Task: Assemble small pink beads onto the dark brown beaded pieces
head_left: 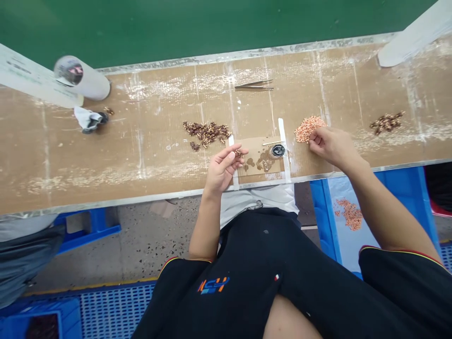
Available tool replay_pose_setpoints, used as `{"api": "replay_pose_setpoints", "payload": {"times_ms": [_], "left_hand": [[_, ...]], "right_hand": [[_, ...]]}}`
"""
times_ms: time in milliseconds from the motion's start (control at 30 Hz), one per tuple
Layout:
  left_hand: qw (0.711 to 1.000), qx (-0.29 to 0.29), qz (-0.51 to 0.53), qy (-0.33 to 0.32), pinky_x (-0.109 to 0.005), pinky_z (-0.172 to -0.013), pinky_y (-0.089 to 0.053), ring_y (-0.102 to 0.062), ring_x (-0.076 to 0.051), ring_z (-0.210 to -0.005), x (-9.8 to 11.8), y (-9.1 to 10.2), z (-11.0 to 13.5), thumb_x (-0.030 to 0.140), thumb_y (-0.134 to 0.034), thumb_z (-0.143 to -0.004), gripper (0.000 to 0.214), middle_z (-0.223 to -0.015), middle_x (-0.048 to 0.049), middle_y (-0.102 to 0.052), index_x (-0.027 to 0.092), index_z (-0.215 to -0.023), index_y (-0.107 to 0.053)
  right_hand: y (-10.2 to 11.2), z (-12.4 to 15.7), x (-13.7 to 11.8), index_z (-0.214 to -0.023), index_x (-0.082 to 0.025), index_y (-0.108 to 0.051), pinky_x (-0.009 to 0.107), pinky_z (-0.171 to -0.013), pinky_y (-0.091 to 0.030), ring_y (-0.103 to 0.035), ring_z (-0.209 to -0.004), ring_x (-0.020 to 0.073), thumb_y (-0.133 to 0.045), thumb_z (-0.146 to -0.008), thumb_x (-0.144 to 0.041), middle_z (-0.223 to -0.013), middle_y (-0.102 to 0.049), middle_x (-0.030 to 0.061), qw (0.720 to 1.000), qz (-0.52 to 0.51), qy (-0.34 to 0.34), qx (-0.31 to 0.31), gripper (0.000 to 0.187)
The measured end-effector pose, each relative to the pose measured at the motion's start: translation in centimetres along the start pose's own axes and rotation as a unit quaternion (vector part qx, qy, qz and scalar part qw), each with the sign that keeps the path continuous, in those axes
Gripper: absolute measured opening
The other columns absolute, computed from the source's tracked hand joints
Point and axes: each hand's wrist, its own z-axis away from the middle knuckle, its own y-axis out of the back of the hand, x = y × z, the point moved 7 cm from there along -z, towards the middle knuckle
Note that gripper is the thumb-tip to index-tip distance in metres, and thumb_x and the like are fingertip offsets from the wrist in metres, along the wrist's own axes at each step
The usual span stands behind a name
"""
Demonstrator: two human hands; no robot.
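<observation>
My left hand point(223, 168) is held palm up with its fingers curled around a few small copper-brown pieces point(239, 154), over the left edge of a taped cardboard pad point(256, 143). My right hand point(332, 146) is closed in a pinch at the near edge of a pile of tiny orange-copper pieces point(308, 128); whatever lies between its fingertips is hidden. On the pad stand a small round pot with black contents point(278, 150) and a thin white stick point(271, 142), beside dark wet stains. Just beyond my left hand lies a heap of dark brown and gold pieces point(208, 133).
Metal tweezers point(254, 85) lie toward the back of the cardboard-covered table point(158, 141). Another brown-gold heap point(387, 122) is at the right. White rolls point(86, 80) and a crumpled cloth point(86, 118) sit at the left. A blue crate point(321, 221) holds more orange-copper pieces point(349, 214) below the table.
</observation>
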Motion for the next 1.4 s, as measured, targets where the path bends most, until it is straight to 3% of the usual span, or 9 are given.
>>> {"api": "replay_pose_setpoints", "payload": {"times_ms": [200, 367, 567, 800, 1033, 1167, 1400], "left_hand": [[0.997, -0.019, 0.06, 0.037, -0.02, -0.069, -0.059, -0.075, -0.011, -0.077, -0.4, 0.2, 0.5, 0.04, -0.093, -0.084, 0.032, -0.107, -0.0119, -0.088, 0.02, -0.107, -0.088], [0.996, -0.032, 0.07, 0.037, -0.018, -0.067, -0.057, -0.07, -0.008, -0.072, -0.9, 0.4, 0.7, 0.026, -0.097, -0.078, 0.031, -0.1, -0.0083, -0.088, 0.022, -0.108, -0.09], [0.997, -0.051, 0.055, 0.007, -0.017, -0.063, -0.057, -0.067, -0.006, -0.065, -1.0, 0.3, 0.8, 0.035, -0.105, -0.069, 0.042, -0.092, -0.0077, -0.087, 0.024, -0.107, -0.091], [1.0, -0.024, 0.018, -0.007, -0.019, -0.06, -0.057, -0.066, -0.007, -0.063, -1.0, 0.6, 0.8, 0.04, -0.105, -0.068, 0.044, -0.091, -0.0081, -0.086, 0.022, -0.106, -0.09], [1.0, -0.012, 0.0, -0.024, -0.019, -0.056, -0.057, -0.065, -0.008, -0.058, -0.6, 0.6, 0.9, 0.045, -0.106, -0.065, 0.046, -0.08, -0.004, -0.081, 0.021, -0.099, -0.087], [1.0, -0.008, -0.015, -0.024, -0.019, -0.056, -0.057, -0.066, -0.008, -0.058, -0.5, 0.5, 0.9, 0.047, -0.106, -0.065, 0.047, -0.081, -0.0041, -0.081, 0.02, -0.098, -0.086], [0.999, -0.005, -0.026, -0.037, -0.018, -0.056, -0.057, -0.068, -0.008, -0.059, -0.3, 0.5, 1.1, 0.049, -0.105, -0.066, 0.047, -0.081, -0.004, -0.081, 0.02, -0.097, -0.086]], "right_hand": [[0.0, -0.4, 0.0, -0.076, -0.028, -0.054, 0.039, -0.065, -0.036, -0.067, -0.072, 0.0323, -0.061, -0.085, -0.026, -0.085, -0.076, 0.0129, 0.998, 0.052, 0.027, -0.015, 0.012], [-0.1, -1.0, 0.1, -0.078, -0.026, -0.056, 0.039, -0.064, -0.034, -0.069, -0.074, 0.0324, -0.061, -0.086, -0.024, -0.09, -0.078, 0.0156, 0.994, 0.093, 0.055, -0.035, 0.01], [0.0, -1.1, 0.8, -0.081, -0.027, -0.058, 0.037, -0.062, -0.034, -0.062, -0.064, 0.0272, -0.061, -0.088, -0.024, -0.078, -0.072, 0.0099, 0.991, 0.097, 0.062, -0.061, 0.008], [1.3, 1.2, 1.5, -0.086, -0.026, -0.066, 0.036, -0.066, -0.045, -0.068, -0.076, 0.0255, -0.055, -0.095, -0.025, -0.093, -0.077, 0.0102, 0.988, 0.074, 0.131, -0.019, 0.015], [1.6, 2.9, 3.1, -0.091, -0.028, -0.066, 0.043, -0.078, -0.058, -0.072, -0.079, 0.0285, -0.065, -0.091, -0.03, -0.088, -0.077, 0.0077, 0.998, -0.053, 0.029, -0.018, 0.003], [1.1, 3.1, 2.3, -0.083, -0.028, -0.062, 0.047, -0.085, -0.059, -0.074, -0.085, 0.0307, -0.065, -0.091, -0.029, -0.089, -0.078, 0.0102, 1.0, -0.019, -0.017, 0.008, 0.008], [0.4, 2.5, 1.6, -0.082, -0.027, -0.062, 0.045, -0.083, -0.058, -0.074, -0.09, 0.0342, -0.061, -0.091, -0.026, -0.092, -0.079, 0.0153, 0.996, 0.051, -0.075, 0.017, 0.009]]}}
